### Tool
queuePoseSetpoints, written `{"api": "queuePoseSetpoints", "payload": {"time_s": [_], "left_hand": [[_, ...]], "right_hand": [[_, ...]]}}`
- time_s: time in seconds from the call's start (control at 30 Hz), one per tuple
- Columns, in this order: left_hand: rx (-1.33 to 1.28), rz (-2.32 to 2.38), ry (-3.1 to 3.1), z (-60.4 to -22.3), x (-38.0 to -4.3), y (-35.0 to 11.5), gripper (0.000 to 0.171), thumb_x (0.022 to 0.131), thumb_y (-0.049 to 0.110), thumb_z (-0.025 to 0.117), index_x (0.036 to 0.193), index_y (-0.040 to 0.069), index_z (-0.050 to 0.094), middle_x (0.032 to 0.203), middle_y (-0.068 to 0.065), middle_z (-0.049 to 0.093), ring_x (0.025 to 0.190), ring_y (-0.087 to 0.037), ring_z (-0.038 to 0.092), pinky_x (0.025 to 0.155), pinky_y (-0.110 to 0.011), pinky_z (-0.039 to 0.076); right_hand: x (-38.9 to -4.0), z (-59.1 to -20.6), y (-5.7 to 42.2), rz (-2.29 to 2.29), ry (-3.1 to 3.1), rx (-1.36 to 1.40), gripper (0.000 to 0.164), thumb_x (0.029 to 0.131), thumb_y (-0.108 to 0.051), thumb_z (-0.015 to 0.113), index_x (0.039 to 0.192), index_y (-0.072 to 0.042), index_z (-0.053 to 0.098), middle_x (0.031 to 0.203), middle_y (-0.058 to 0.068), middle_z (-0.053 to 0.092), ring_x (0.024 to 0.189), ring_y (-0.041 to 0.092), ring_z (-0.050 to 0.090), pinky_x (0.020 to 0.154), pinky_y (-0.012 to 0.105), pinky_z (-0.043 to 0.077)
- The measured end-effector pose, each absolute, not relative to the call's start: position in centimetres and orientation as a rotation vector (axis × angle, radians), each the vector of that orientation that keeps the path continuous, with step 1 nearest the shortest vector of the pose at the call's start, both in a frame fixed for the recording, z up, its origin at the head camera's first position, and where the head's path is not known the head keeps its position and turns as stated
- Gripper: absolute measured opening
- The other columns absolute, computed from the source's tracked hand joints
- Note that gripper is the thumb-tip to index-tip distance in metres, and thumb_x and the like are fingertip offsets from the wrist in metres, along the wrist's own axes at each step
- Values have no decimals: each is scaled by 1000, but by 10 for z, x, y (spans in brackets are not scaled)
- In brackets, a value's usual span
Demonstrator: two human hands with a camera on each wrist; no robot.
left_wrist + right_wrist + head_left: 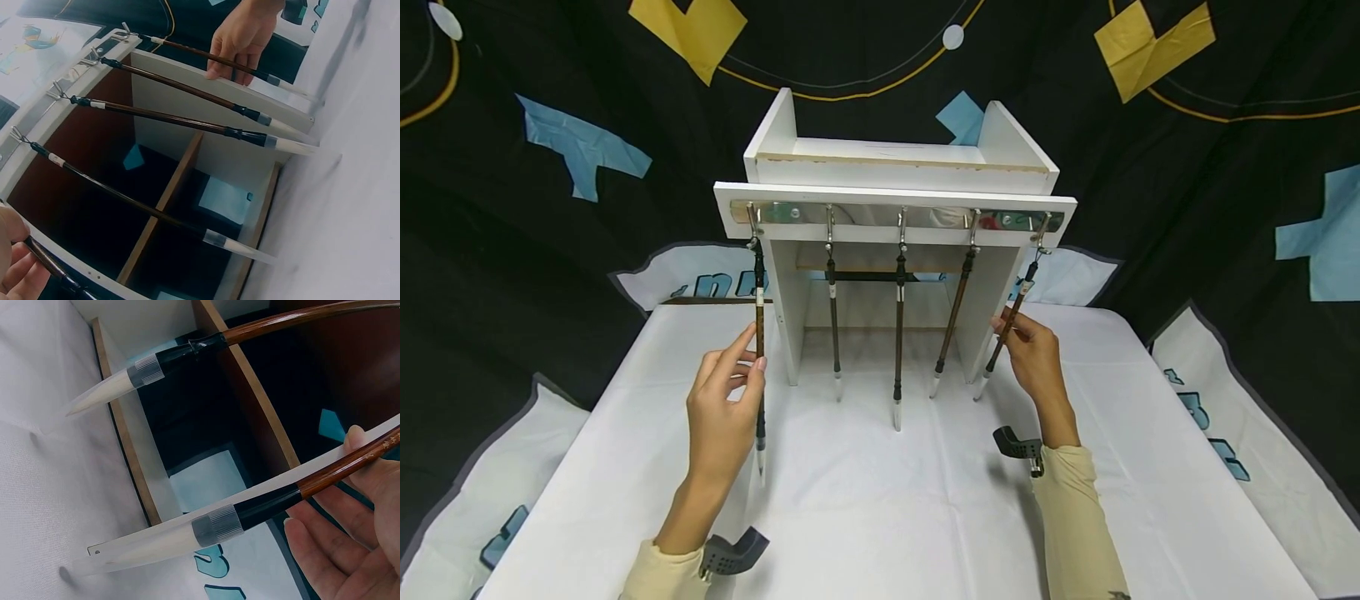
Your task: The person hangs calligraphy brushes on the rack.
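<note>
Five calligraphy brushes hang tip-down from metal hooks along a white wooden stand. My left hand is at the leftmost brush, with the thumb across its handle and other fingers behind, seen in the left wrist view as well. At the rightmost brush, my right hand lies behind the handle with its fingers loosely extended. The right wrist view shows that brush crossing in front of the hand, thumb tip beyond it. A middle brush hangs between the hands. Clear sleeves cover the pale tips.
The stand rests on a white-covered table. An upper shelf tops it, and side panels frame its open middle. A black curtain with yellow and blue patches hangs behind. Dark wrist mounts project from both sleeves.
</note>
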State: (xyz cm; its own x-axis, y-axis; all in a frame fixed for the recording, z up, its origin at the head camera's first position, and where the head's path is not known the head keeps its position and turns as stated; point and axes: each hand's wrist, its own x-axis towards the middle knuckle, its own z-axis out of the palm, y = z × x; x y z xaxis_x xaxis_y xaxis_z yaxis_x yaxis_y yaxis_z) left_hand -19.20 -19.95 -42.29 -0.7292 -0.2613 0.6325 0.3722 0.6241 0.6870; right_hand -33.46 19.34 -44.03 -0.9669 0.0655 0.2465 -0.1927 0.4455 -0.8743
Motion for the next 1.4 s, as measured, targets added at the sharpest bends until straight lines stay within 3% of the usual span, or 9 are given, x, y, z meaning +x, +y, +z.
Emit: {"api": "queuePoseSetpoints", "payload": {"time_s": [0.57, 1.17, 1.27, 1.4], "left_hand": [[-93, -1118, -2083, -436, -202, -200, 51, 103, 1, 65, 152, 14, 58, 113, -19, 64, 105, -23, 66, 89, -1, 45], [-105, -1119, -2113, -439, -218, -201, 53, 101, -5, 64, 153, 4, 53, 116, -22, 62, 108, -31, 67, 96, -5, 48], [-94, -1122, -2133, -438, -221, -202, 54, 101, -5, 64, 153, 4, 52, 118, -22, 61, 108, -31, 67, 99, -17, 52], [-77, -1103, -2168, -437, -225, -204, 55, 101, -5, 65, 153, 3, 51, 119, -22, 61, 109, -33, 67, 102, -41, 55]], "right_hand": [[-335, -442, 193, 1522, -2435, 125, 46, 105, -36, 67, 133, 0, 71, 140, 20, 68, 120, 40, 71, 104, 54, 55], [-333, -439, 196, 1560, -2435, 122, 51, 103, -41, 68, 139, -3, 68, 139, 20, 68, 123, 38, 69, 107, 53, 54], [-334, -439, 197, 1564, -2435, 147, 52, 103, -40, 68, 142, -5, 66, 142, 19, 66, 124, 38, 69, 107, 52, 54], [-333, -439, 200, 1571, -2435, 181, 50, 104, -34, 69, 146, -6, 63, 142, 18, 66, 123, 37, 69, 107, 51, 54]]}}
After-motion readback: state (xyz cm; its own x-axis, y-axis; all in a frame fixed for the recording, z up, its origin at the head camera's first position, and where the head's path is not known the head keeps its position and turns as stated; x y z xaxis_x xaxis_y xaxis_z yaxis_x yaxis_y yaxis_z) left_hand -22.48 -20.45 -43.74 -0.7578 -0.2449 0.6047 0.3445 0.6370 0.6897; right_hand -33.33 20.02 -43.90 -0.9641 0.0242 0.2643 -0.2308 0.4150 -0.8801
